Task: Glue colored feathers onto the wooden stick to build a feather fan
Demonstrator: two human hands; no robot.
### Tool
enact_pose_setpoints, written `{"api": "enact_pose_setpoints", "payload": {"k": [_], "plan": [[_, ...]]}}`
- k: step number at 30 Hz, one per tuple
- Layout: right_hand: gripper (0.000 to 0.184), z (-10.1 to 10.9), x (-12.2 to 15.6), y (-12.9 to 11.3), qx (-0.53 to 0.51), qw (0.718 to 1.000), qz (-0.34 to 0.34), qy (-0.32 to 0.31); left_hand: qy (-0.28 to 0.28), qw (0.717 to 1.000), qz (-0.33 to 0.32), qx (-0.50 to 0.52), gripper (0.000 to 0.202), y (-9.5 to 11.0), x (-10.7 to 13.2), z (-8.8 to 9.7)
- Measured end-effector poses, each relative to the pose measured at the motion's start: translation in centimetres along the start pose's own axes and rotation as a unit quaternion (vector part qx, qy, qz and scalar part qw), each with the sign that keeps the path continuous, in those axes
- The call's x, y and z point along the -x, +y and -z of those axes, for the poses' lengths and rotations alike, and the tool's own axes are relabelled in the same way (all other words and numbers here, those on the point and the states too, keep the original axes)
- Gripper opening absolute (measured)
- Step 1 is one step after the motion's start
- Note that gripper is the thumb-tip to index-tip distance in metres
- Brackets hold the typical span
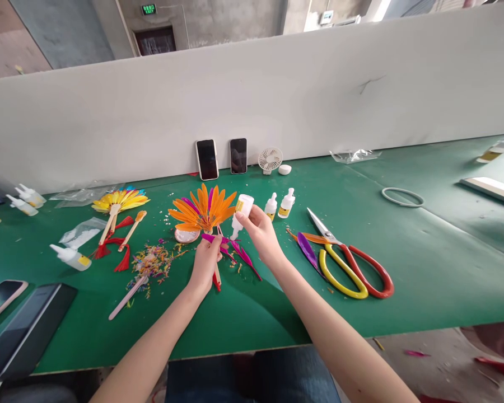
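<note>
My left hand (205,258) is closed round the wooden stick of an orange feather fan (203,210) and also pinches a magenta feather (212,238) against it. The fan lies with its feathers spread away from me. My right hand (259,228) grips a small white glue bottle (240,212), tipped nozzle-down towards the base of the fan. More magenta feathers (243,254) lie on the green table (424,268) between my hands.
Two more glue bottles (279,205) stand just right of my right hand. Red and yellow scissors (348,263) with a purple feather lie to the right. A yellow fan (120,200), red tassels, feather scraps and a loose stick lie left. Phones and a small desk fan lean on the white partition.
</note>
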State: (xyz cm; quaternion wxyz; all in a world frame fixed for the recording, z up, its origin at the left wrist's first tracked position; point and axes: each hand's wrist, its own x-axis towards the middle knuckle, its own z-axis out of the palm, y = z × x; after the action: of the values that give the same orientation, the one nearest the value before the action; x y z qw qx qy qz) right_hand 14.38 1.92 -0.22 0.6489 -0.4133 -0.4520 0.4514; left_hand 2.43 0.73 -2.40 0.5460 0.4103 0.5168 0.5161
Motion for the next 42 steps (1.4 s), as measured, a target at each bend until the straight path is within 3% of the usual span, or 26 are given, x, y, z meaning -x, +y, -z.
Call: {"api": "enact_pose_setpoints", "payload": {"k": [14, 23, 35, 42], "plan": [[0.023, 0.04, 0.18, 0.14, 0.001, 1.0, 0.023, -0.019, 0.001, 1.0, 0.012, 0.01, 0.031, 0.18, 0.04, -0.07], [0.018, 0.09, 0.18, 0.48, 0.0, 0.999, 0.033, 0.023, 0.002, 1.0, 0.019, 0.009, 0.032, -0.1, 0.0, -0.03], [0.024, -0.04, 0.19, 0.0, -0.006, 0.999, 0.046, 0.021, -0.004, 1.0, 0.009, -0.011, 0.035, 0.04, -0.03, 0.02], [0.03, -0.03, -0.08, 0.13, -0.021, 1.0, 0.015, 0.011, -0.01, 1.0, -0.006, -0.027, 0.042, 0.0, 0.01, 0.12]]}}
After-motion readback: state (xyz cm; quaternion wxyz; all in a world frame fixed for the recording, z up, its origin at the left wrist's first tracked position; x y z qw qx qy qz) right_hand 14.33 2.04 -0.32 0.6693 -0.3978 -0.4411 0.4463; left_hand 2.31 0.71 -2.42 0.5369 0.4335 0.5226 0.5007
